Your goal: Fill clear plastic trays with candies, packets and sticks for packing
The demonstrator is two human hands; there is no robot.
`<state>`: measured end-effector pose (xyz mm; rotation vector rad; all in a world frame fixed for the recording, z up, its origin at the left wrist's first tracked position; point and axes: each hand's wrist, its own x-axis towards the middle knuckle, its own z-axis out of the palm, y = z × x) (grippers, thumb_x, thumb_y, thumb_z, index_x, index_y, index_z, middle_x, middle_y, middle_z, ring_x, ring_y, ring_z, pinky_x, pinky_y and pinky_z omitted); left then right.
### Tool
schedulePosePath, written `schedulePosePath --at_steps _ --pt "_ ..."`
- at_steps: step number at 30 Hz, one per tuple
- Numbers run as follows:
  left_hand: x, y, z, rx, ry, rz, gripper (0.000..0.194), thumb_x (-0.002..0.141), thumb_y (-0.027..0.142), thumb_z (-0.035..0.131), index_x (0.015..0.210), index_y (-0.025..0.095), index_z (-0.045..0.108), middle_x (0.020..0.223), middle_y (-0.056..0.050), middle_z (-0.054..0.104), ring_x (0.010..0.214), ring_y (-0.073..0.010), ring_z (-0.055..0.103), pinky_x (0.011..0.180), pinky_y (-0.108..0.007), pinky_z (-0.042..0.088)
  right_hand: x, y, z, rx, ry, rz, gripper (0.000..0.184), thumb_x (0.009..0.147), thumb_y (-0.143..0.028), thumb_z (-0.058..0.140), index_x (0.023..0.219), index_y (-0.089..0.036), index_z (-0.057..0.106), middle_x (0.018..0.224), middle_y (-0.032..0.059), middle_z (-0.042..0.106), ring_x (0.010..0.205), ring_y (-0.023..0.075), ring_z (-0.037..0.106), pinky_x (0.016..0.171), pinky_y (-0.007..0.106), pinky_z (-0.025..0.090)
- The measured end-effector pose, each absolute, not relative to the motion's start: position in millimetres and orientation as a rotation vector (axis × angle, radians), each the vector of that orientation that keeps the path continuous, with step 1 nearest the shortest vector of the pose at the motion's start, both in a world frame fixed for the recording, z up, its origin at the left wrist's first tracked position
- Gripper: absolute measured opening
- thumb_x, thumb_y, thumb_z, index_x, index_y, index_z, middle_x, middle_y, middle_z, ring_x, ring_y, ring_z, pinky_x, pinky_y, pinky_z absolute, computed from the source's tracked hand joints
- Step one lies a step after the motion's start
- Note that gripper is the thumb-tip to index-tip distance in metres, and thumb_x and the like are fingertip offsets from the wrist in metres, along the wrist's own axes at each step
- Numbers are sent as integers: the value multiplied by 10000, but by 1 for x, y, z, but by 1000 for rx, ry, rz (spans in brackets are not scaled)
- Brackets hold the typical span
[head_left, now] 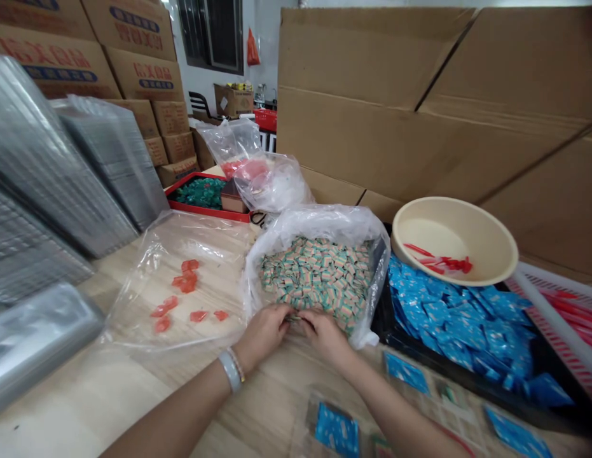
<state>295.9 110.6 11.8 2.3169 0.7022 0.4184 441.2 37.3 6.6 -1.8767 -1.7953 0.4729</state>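
Bare hands at work on a pale wood tabletop (pixel 257 407), both at the near edge of a lined box (pixel 319 219), its plastic liner bunched over the rim. Inside the box: a heap of small striped pieces (pixel 319 273), green and peach. Left hand (pixel 267 327) and right hand (pixel 322 331) meet fingertip to fingertip just before the heap, fingers curled, pinching a small piece (pixel 292 317) between them; markings too small to read. Pale wristband (pixel 229 371) and a beaded bracelet on the left wrist. Left of the box, a clear bag (pixel 147 273) lies flat, orange-red wrapped pieces (pixel 184 280) scattered over its area. Behind the box to the left, a red tray (pixel 210 212) of green pieces (pixel 200 192); beside that, a clear sack with reddish contents (pixel 250 168). Right of the box, a black tray (pixel 382 318) heaped with blue packets (pixel 448 312), a cream basin (pixel 429 229) resting above them with red and white sticks (pixel 448 264) in it. Nearer than the box, low and to the right, a blue packet (pixel 337 429) in clear plastic. Far left of the box, leaning stacks of clear plastic trays (pixel 61 152); behind those, printed cartons (pixel 143 70).
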Motion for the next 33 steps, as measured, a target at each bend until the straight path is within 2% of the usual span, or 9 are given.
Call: schedulePosePath --at_steps 6,15,20,24,29,33 --pt "296 109 9 2298 665 457 359 718 75 470 1060 171 526 1035 -63 589 963 -169 518 867 -291 389 436 40 2 -1867 -1754 469 261 741 -69 427 852 -183 632 820 43 630 793 158 541 723 261 396" --pt "300 103 10 2258 777 485 311 739 83 437 1022 150 548 974 -79 613 895 -180 548 816 -298 415 430 43 13 -1915 -1795 293 216 748 -64 417 833 -165 588 781 48 597 738 155 519 671 251 380" --pt "304 104 10 2247 852 478 278 731 77 427 963 128 572 937 -93 613 877 -191 549 800 -306 420 438 54 11 -1847 -1853 308 197 741 -53 416 735 -173 571 734 25 568 718 144 501 657 241 377" --pt "304 107 11 2237 839 508 353 703 44 424 1018 132 556 995 -92 592 928 -180 530 840 -294 404 443 49 13 -1782 -1863 333 244 732 -39 409 838 -176 582 848 37 581 813 150 504 726 258 378" --pt "305 108 12 2226 845 492 331 700 42 417 961 145 592 952 -77 609 904 -174 539 828 -288 411 435 32 18 -2009 -1846 204 124 718 -138 514 821 -183 566 791 37 589 801 193 500 719 310 346" --pt "303 110 12 2204 790 495 366 686 33 414 984 154 587 966 -66 616 903 -170 542 833 -292 409 428 33 15 -2032 -1834 159 148 749 -146 495 873 -193 563 811 39 598 813 192 498 729 306 332"
